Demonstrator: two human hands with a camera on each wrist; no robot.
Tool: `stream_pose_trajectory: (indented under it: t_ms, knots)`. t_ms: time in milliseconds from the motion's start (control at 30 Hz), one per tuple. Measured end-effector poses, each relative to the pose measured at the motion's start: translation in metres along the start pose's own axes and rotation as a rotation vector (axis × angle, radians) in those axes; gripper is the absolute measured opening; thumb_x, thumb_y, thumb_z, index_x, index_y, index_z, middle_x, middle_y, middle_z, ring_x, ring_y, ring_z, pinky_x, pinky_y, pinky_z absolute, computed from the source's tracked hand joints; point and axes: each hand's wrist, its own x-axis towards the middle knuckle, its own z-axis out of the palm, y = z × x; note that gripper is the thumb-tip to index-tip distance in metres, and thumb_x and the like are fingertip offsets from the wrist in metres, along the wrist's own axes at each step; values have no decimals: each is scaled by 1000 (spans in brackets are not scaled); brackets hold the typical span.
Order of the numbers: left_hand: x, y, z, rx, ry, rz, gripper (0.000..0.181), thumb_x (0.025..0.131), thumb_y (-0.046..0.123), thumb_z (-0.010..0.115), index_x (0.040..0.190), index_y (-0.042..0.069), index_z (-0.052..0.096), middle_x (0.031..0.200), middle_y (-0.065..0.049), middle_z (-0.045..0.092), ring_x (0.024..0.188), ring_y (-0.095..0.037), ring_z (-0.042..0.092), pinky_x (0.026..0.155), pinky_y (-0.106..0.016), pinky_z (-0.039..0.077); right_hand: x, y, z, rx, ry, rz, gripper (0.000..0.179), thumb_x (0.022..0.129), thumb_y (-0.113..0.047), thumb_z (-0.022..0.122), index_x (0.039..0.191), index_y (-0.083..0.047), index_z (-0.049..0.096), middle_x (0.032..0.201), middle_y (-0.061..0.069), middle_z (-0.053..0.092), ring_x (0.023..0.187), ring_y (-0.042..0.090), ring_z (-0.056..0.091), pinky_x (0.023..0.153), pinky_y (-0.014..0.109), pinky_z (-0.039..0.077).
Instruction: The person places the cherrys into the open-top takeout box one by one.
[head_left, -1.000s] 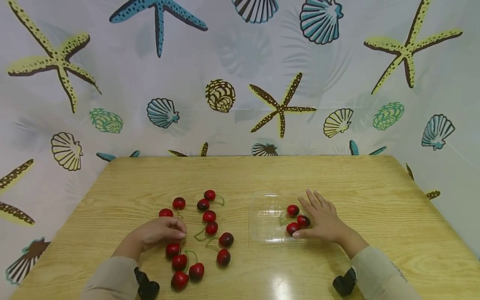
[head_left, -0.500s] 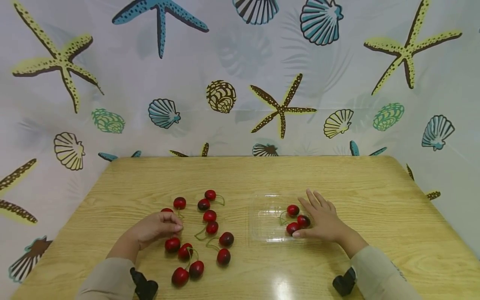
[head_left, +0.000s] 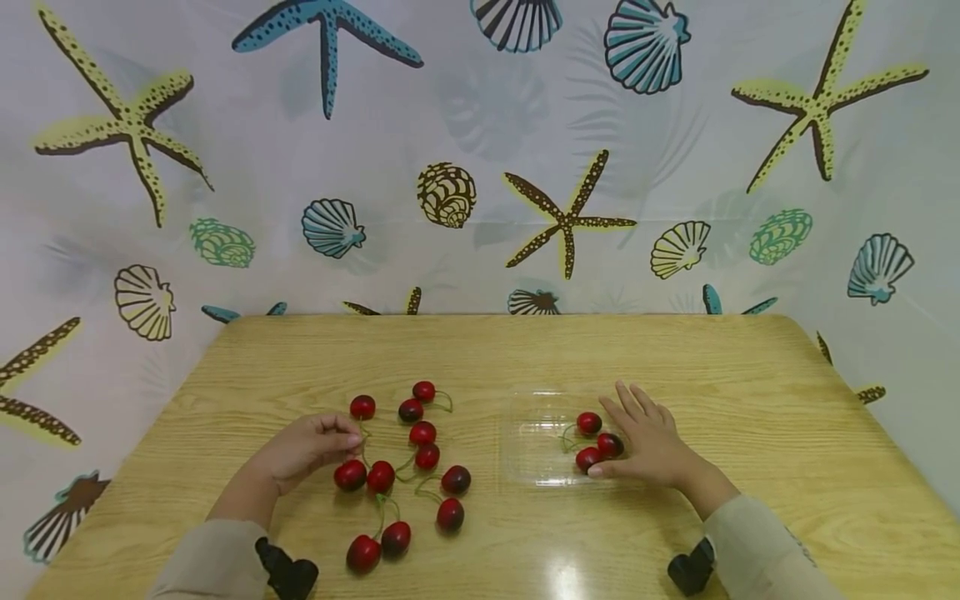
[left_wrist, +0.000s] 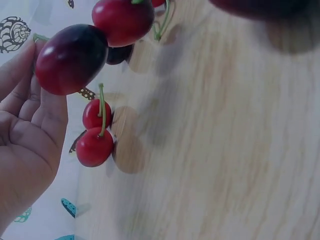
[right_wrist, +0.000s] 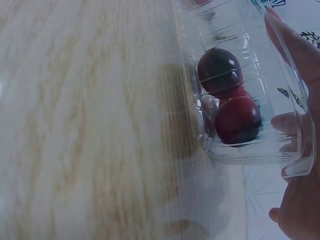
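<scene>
Clearly the left hand (head_left: 309, 452) pinches a cherry stem (left_wrist: 41, 37); the right hand (head_left: 648, 442) lies spread against a clear container (head_left: 543, 482)

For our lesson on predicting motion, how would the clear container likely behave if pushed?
The clear container is probably light and slightly flexible, since its see-through walls look thin. It would likely slide rather than tip, as its base looks broad. The three round cherries inside may roll about.

L wrist cam: top-R cherry (left_wrist: 262, 7) cropped, blurry. R wrist cam: R hand (right_wrist: 313, 95) cropped.
</scene>
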Motion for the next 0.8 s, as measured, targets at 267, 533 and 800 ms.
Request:
stream_pose_trajectory:
  t_ms: [267, 533, 800]
  knots:
    - [0, 11, 9, -32, 46, 30, 10, 84, 15, 57, 87, 6, 55, 85, -5, 54, 80, -15, 54, 75, -27, 47, 0, 0, 1, -8, 0, -1, 96, 65, -59, 61, 135, -4, 24, 141, 20, 6, 126, 37, 2, 93, 61, 7]
    - [4, 14, 17, -36, 80, 53, 12, 84, 17, 57, 88, 5, 55, 86, -7, 54, 80, -17, 54, 77, -31, 46, 0, 0, 1, -20, -1, 2, 96, 66, -58, 61, 135, -3, 25, 140, 20, 6, 126, 37, 2, 93, 62, 7]
    - [8, 22, 29, -67, 77, 97, 9, 85, 12, 54, 89, 4, 53, 86, -7, 53, 81, -17, 55, 77, -28, 47, 0, 0, 1, -20, 14, -14, 95, 66, -59, 61, 134, -3, 26, 140, 21, 7, 125, 38, 4, 92, 63, 9]
